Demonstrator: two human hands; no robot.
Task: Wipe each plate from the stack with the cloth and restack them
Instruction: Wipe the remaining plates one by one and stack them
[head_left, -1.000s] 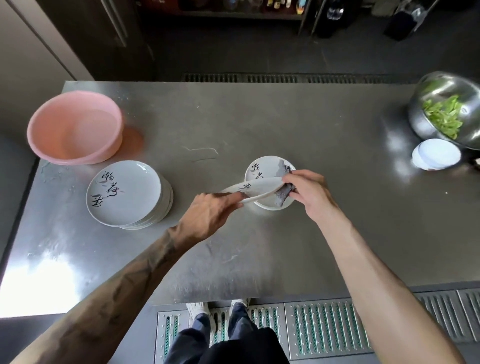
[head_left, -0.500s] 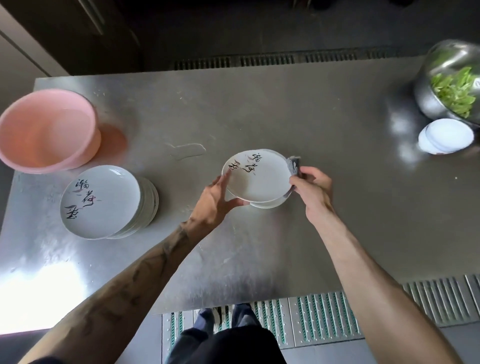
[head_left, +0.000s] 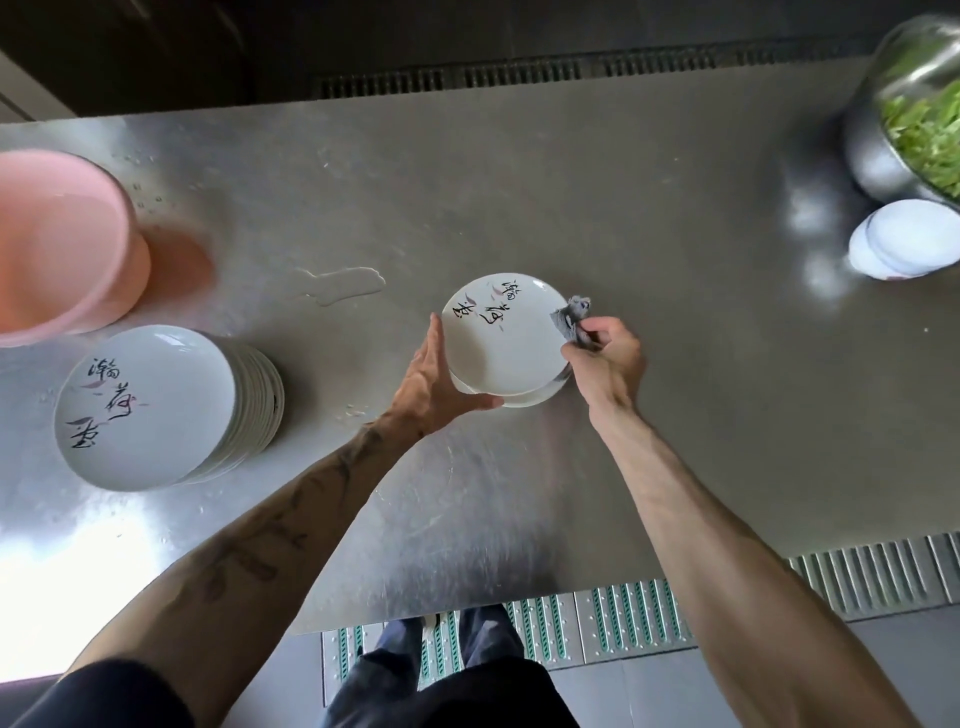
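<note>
At centre frame, one plate (head_left: 506, 338), face up and slightly tilted, held just over a low pile (head_left: 535, 399) of which only a rim crescent shows; pile count not legible. Plate is round, no long axis; brush lettering runs from its upper right toward the left.

Left hand (head_left: 436, 384): fingers straight along the plate's left rim, thumb curled round the near rim, gripping it. Right hand (head_left: 605, 358): fingers pinching one grey cloth (head_left: 571, 319) at the plate's right rim; most of the cloth is hidden in the fist.

Lower left: one stack (head_left: 150, 405), many plates, edges too fine to count.

Upper left: one pink basin (head_left: 57, 249), cut off by the frame edge.

Upper right: one steel bowl (head_left: 883, 145) of greens (head_left: 924, 135), cut off; below it white discs (head_left: 904, 239), apparently two, overlapping.

One puddle (head_left: 343, 283) on the steel desk (head_left: 649, 218), left of the plate.
</note>
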